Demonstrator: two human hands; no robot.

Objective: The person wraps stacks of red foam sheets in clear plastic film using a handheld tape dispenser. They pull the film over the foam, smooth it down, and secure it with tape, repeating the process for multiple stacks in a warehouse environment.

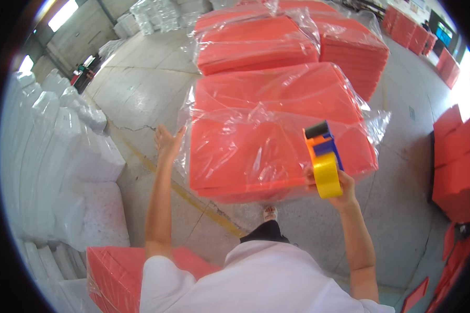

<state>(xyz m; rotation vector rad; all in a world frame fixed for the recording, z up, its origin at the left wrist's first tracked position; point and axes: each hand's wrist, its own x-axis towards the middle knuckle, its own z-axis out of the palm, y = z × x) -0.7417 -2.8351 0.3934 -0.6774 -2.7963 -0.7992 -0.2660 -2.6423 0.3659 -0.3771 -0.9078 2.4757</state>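
Red sheets in clear film: a wrapped bundle [235, 151] directly in front of the torso, over the grey floor [402, 172], with long axis running left to right across the body. Lying between the two arms, left end beside the left hand [168, 143], front right corner near the right hand [343, 192]. Nearer of the two, as seen from above, the right hand, overlapping that corner; just outside the loose film margin [185, 122] at the other end, the left. On the left, fingers spread wide, thumb angled toward the film, nothing visibly held; contact with the film impossible to tell from this angle. On the right, fingers wrapped around a tape dispenser [319, 141] in orange and blue, with a broad yellow tape roll [326, 175] closest to the palm and a dark roller [316, 129] at the far end. Points away from the torso and slightly leftward, long axis crossing that of the bundle. Appears raised over the film rather than pressed on it, though with the gap hard to judge. Beyond the far edge, more red bundles [256, 44]; well apart to the left, a pile of white sheets [42, 156].
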